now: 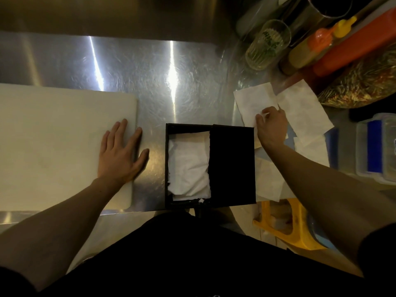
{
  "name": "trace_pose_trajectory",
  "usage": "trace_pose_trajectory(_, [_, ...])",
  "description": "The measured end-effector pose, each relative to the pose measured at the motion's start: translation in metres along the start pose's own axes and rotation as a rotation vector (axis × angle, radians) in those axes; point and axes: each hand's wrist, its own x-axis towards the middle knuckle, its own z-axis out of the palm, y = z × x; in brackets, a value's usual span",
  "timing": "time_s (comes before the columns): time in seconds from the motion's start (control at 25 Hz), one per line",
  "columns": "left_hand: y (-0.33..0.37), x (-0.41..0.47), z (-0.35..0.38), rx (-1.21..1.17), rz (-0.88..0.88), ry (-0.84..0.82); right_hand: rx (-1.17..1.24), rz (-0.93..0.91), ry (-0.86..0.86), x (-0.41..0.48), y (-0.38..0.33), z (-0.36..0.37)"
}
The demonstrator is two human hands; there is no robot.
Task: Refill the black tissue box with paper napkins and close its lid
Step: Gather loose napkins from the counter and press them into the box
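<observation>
The black tissue box [232, 166] stands at the near edge of the steel counter, its lid covering only the right half. Crumpled white napkins [188, 166] fill the uncovered left half. Loose paper napkins [255, 99] lie spread on the counter to the right of the box. My right hand [271, 123] rests on that pile, fingertips pinching the near edge of a napkin. My left hand [120, 153] lies flat with fingers apart on the edge of a white cutting board [53, 136], left of the box.
At the back right stand a glass jar [266, 45], squeeze bottles [317, 46], an orange-red container [353, 48] and a bag of dried food [364, 84]. A clear tub with a blue strip [377, 146] sits far right. A yellow stool [287, 224] is below the counter edge.
</observation>
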Motion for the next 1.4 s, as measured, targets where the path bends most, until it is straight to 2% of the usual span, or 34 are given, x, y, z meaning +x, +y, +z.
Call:
trace_pose_trajectory(0.12, [0.001, 0.000, -0.001, -0.004, -0.007, -0.003, -0.001, 0.021, -0.001, 0.003, -0.001, 0.002])
trace_pose_trajectory(0.32, [0.001, 0.000, -0.002, -0.007, -0.013, -0.013, 0.089, -0.051, 0.048, 0.002, -0.011, -0.009])
trace_pose_trajectory(0.48, [0.000, 0.000, -0.002, -0.014, -0.009, -0.038, 0.187, -0.196, 0.181, -0.010, -0.031, -0.030])
trace_pose_trajectory(0.68, [0.000, -0.001, -0.002, -0.018, -0.006, -0.034, 0.291, -0.347, 0.243, -0.045, -0.063, -0.058])
trace_pose_trajectory(1.04, [-0.003, -0.002, 0.001, -0.027, 0.014, -0.001, 0.517, -0.281, 0.038, -0.167, -0.098, -0.054])
trace_pose_trajectory(1.4, [-0.004, -0.003, 0.006, -0.050, 0.031, 0.036, 0.323, -0.157, -0.157, -0.215, -0.096, 0.006])
